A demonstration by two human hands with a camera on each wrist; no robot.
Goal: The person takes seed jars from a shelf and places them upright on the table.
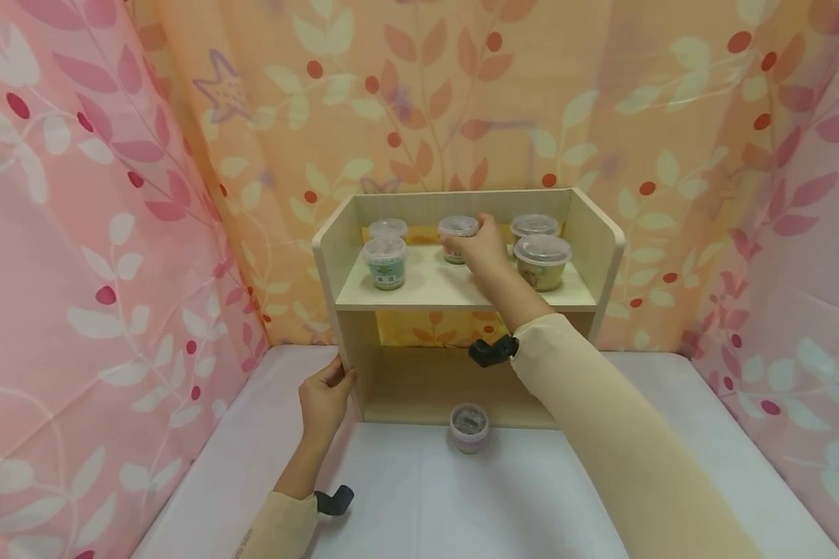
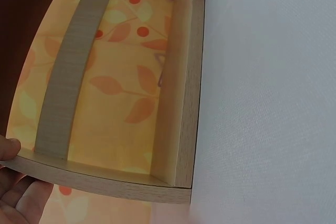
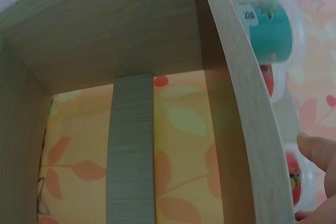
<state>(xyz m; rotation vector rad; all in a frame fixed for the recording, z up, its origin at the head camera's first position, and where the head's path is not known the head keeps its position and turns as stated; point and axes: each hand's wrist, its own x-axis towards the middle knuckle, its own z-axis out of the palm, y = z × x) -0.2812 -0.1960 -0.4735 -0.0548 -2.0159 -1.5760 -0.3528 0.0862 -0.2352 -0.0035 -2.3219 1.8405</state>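
A small wooden two-tier shelf [image 1: 464, 307] stands on the table. My left hand [image 1: 324, 400] pinches the front edge of its left side panel, thumb on the inner side in the left wrist view. Up on the top tier, my right hand [image 1: 485, 252] grips a small clear-lidded tub [image 1: 459, 227] near the back middle; in the right wrist view this tub [image 3: 294, 177] shows a red label beside the thumb. A teal-labelled tub [image 1: 386, 264] and another tub [image 1: 388, 227] behind it are at the left. Two wider tubs, a front one [image 1: 544, 262] and a rear one [image 1: 534, 225], stand at the right.
On the white tablecloth [image 1: 405, 497], a purple-tinted lidded tub [image 1: 469, 428] stands just before the shelf's lower front edge. Flowered curtains [image 1: 426, 93] surround the table on the back and both sides. The lower tier has an open back with a crossbar [image 3: 131, 150].
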